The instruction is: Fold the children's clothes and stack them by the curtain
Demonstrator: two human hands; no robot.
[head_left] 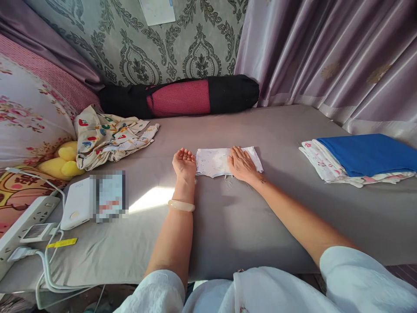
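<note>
Pale shirt [276, 289]: filled the near edge of the scene, its short sleeves reaching left and right.
Left hand [184, 163]: was palm up at the left end of the white cloth [211, 163], its fingers curled inward; whether they pinched the edge, I could not tell.
Bangle [181, 205]: circled the left forearm near the wrist, pale and smooth.
Right hand [241, 163]: rested palm down on the right part of the cloth, fingers stretched out and lying close together, laid flat with nothing pinched.
White cloth: lay on the grey sheet [270, 221], mid-scene, small printed marks on it and loose threads at its near edge.
Right side: a blue folded cloth [371, 150] sat on top of flowered fabric [322, 167], well apart from the right hand.
Left side: a crumpled printed garment [114, 134] lay beside a yellow plush toy [60, 165]; nearer were a white device [77, 204], a pixelated item [111, 195] and a white power strip [19, 230].
Far side: a black and red bag [179, 98] stretched along the patterned wall [137, 61], left of a lilac curtain [293, 48].
</note>
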